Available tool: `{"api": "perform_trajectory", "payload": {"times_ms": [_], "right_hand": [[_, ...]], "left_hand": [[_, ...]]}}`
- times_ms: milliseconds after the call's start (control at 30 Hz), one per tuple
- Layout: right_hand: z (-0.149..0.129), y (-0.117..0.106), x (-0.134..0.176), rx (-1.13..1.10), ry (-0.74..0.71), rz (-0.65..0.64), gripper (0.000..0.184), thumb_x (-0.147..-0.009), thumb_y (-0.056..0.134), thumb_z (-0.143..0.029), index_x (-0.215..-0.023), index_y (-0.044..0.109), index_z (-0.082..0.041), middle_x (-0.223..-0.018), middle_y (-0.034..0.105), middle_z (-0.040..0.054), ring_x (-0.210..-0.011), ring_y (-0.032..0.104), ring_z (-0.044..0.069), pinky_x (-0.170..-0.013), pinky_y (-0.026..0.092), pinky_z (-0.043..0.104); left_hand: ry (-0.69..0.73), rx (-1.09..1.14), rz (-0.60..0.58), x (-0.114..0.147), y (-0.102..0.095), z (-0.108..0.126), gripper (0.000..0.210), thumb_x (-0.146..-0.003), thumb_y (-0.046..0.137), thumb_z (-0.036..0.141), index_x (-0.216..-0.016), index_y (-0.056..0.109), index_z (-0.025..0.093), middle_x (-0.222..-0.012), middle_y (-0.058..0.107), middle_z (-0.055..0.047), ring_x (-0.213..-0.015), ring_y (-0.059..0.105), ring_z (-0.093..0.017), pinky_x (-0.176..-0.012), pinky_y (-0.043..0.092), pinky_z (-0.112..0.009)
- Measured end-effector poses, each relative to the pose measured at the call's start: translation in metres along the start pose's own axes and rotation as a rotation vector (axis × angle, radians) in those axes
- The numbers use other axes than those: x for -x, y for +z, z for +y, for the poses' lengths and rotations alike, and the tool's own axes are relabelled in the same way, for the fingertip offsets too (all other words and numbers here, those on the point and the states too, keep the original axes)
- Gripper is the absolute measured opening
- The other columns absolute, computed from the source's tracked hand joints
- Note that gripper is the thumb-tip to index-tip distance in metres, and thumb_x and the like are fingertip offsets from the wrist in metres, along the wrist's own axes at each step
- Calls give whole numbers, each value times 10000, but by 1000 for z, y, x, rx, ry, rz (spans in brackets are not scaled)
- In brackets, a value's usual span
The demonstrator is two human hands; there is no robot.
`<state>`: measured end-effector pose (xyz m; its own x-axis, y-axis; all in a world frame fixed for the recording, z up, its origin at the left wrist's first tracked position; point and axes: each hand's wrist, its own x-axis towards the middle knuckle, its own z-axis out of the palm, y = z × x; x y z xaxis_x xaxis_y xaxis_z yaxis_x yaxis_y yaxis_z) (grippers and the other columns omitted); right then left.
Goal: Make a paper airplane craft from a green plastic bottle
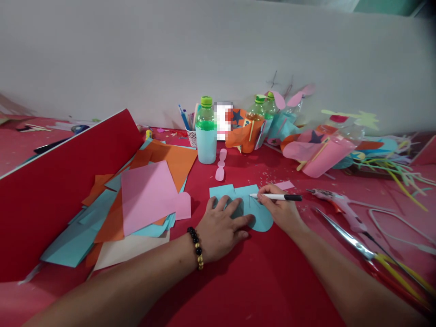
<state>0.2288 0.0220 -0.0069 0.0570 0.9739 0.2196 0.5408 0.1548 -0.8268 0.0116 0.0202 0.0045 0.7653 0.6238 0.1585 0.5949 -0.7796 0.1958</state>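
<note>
My left hand (223,227) lies flat with its fingers spread, pressing on a light blue paper cutout (262,219) on the red table. Pinched in my right hand (277,209) is a marker (279,196) with a white barrel and black end. Its tip touches the blue paper, where a few thin dark lines show. A small pink paper propeller shape (221,164) lies just beyond the paper. Behind it stands a green-capped bottle (206,141) wrapped in light blue paper. A pink paper strip (284,185) rests beyond my right hand.
Orange, pink and blue paper sheets (146,195) pile up on the left beside a red board (68,190). Scissors (368,254) and a pink glue gun (340,206) lie on the right. Decorated bottles (329,154) and a pen cup (192,138) line the back.
</note>
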Motion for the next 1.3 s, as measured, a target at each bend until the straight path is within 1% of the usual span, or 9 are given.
{"api": "perform_trajectory", "payload": {"times_ms": [233, 533, 933, 1000, 1100, 1133, 1300], "right_hand": [[1, 0, 1, -1, 10, -12, 170, -879, 531, -351, -794, 551, -205, -699, 569, 0, -643, 523, 143, -556, 384, 263], [-4, -1, 6, -44, 33, -60, 171, -844, 551, -327, -730, 527, -201, -617, 486, -28, -560, 438, 119, -498, 320, 250], [-12, -3, 12, -82, 44, -124, 197, -813, 561, -333, -672, 510, -204, -560, 425, -41, -508, 372, 106, -447, 284, 236], [-11, -3, 12, -61, 20, -82, 195, -829, 548, -333, -686, 517, -204, -567, 429, -40, -510, 382, 108, -455, 296, 239], [-9, -3, 12, -13, -8, 15, 184, -859, 533, -341, -734, 530, -207, -590, 457, -35, -523, 408, 113, -474, 319, 243], [-9, -2, 11, 0, -12, 27, 182, -863, 533, -345, -744, 533, -207, -598, 473, -31, -531, 424, 116, -482, 331, 243], [-14, 4, 10, 23, -38, -32, 171, -868, 535, -337, -756, 548, -209, -664, 571, -3, -615, 524, 140, -565, 410, 252]], "left_hand": [[-5, 1, -7, 1, 0, 0, 345, -917, 478, 510, -1255, 506, 449, -1430, 380, -17, -1243, 341, -318, -996, 289, -558], [-6, 3, 1, 0, 2, 0, 352, -913, 486, 513, -1260, 502, 458, -1433, 376, -14, -1244, 342, -322, -998, 287, -567], [2, 3, 8, 1, 2, -1, 365, -913, 477, 527, -1269, 509, 452, -1425, 389, -13, -1246, 340, -312, -1002, 290, -552], [1, 8, 8, 1, 2, -1, 363, -916, 472, 524, -1270, 508, 453, -1424, 387, -15, -1246, 341, -313, -1003, 288, -553], [-12, 13, 8, 1, 2, -1, 361, -920, 457, 531, -1272, 500, 462, -1432, 376, -20, -1250, 342, -314, -1005, 282, -562], [-16, 13, 7, 1, 2, -1, 363, -919, 454, 535, -1273, 498, 463, -1437, 369, -24, -1252, 343, -315, -1005, 283, -564], [-13, -3, 12, 1, 2, -1, 367, -914, 463, 538, -1269, 507, 455, -1445, 359, -37, -1249, 350, -316, -1004, 290, -562]]}}
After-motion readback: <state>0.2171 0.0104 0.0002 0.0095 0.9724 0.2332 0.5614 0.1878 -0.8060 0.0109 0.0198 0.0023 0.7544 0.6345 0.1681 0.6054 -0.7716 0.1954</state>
